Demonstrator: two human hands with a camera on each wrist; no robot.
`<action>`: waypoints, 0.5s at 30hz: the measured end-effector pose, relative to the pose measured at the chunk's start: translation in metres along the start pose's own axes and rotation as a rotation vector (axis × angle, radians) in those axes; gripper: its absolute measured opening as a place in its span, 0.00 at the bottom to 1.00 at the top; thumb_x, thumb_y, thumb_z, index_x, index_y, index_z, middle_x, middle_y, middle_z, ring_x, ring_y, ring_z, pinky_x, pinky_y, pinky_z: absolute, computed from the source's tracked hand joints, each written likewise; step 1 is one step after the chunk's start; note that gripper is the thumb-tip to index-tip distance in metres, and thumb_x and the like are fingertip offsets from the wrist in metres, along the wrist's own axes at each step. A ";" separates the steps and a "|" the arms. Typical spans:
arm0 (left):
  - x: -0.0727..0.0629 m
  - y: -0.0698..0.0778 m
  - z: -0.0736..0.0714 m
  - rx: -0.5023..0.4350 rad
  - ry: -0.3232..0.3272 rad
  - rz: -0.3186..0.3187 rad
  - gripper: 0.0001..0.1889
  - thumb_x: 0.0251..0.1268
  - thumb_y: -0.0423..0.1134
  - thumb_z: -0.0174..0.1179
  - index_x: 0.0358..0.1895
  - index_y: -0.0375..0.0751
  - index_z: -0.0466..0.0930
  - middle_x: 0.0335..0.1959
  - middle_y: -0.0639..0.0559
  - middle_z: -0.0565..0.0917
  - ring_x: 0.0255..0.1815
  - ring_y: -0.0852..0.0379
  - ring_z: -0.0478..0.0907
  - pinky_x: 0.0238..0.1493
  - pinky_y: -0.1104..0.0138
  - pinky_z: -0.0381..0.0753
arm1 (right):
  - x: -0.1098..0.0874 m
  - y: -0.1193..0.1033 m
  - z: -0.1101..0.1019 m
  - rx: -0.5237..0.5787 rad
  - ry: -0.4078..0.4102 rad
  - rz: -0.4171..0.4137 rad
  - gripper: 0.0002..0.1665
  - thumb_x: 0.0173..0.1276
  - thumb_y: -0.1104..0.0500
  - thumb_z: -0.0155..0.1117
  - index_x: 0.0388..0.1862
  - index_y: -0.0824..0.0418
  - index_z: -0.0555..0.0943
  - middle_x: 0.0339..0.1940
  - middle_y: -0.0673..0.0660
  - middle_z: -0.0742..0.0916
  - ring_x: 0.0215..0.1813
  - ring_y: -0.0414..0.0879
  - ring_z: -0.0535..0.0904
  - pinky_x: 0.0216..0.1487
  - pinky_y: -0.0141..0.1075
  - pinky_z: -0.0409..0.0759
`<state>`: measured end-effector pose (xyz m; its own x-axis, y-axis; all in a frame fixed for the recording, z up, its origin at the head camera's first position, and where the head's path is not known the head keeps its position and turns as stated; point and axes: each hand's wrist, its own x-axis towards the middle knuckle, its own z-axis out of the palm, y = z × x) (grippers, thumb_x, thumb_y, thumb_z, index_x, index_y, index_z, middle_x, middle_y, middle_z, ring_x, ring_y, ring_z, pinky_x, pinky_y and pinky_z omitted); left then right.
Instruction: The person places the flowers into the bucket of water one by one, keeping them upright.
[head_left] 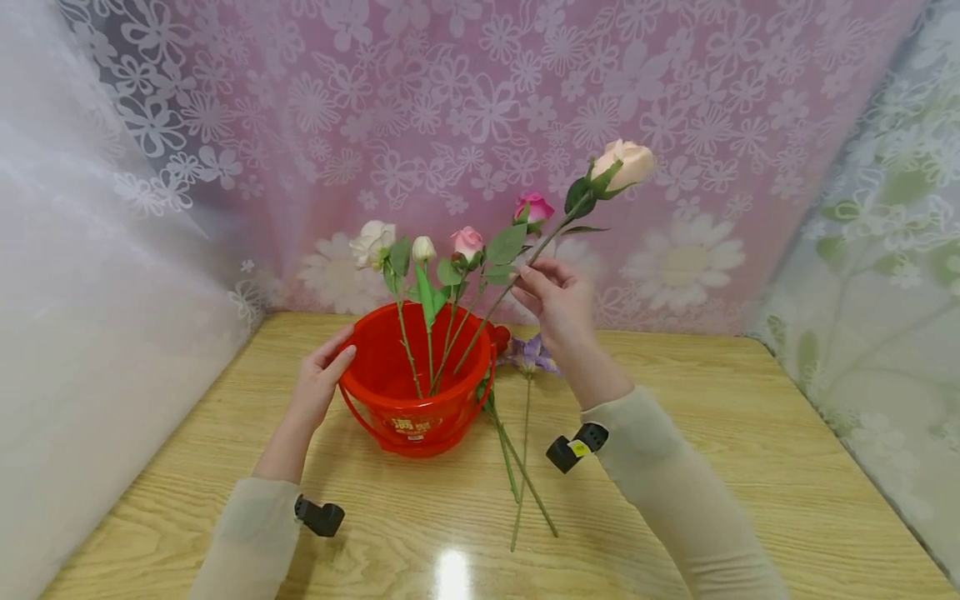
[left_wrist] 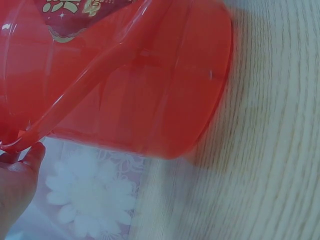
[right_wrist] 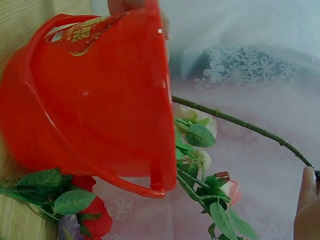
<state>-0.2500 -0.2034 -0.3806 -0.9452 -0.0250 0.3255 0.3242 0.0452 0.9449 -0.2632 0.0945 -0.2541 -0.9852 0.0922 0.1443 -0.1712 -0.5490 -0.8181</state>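
Observation:
A red plastic bucket (head_left: 415, 417) stands on the table with its handle hanging down over the front. At its left rim, my left hand (head_left: 324, 375) grips the edge; the left wrist view catches this hand (left_wrist: 20, 180) only in part. My right hand (head_left: 558, 304) pinches the stem of a pale peach rose (head_left: 628, 165), whose lower end reaches inside the bucket. Also standing in the bucket are a white flower (head_left: 372, 244), a white tulip bud (head_left: 423, 249), a pink rose (head_left: 468, 242) and a magenta rose (head_left: 534, 208).
To the right of the bucket, a purple flower (head_left: 531, 355) and a red flower (right_wrist: 100, 215) lie on the wooden table (head_left: 675, 467), stems pointing toward the front. A pink floral curtain (head_left: 480, 108) hangs behind, with pale curtains at both sides.

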 end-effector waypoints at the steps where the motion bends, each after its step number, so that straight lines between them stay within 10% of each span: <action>1: 0.000 0.000 0.000 0.001 0.002 -0.001 0.24 0.64 0.36 0.51 0.62 0.31 0.61 0.61 0.37 0.64 0.52 0.63 0.69 0.47 0.76 0.71 | -0.001 0.002 0.001 -0.015 -0.009 0.001 0.05 0.59 0.74 0.56 0.30 0.67 0.73 0.25 0.56 0.80 0.28 0.45 0.80 0.34 0.33 0.79; 15: 0.000 -0.001 0.000 -0.007 -0.004 -0.003 0.26 0.64 0.39 0.51 0.63 0.31 0.61 0.61 0.35 0.63 0.51 0.62 0.70 0.47 0.76 0.71 | -0.012 0.043 0.009 -0.288 -0.114 -0.014 0.08 0.58 0.73 0.58 0.37 0.75 0.74 0.27 0.55 0.81 0.28 0.42 0.80 0.34 0.34 0.80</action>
<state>-0.2504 -0.2033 -0.3819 -0.9463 -0.0212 0.3225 0.3215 0.0386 0.9461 -0.2590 0.0620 -0.2863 -0.9788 -0.0045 0.2048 -0.1949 -0.2883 -0.9375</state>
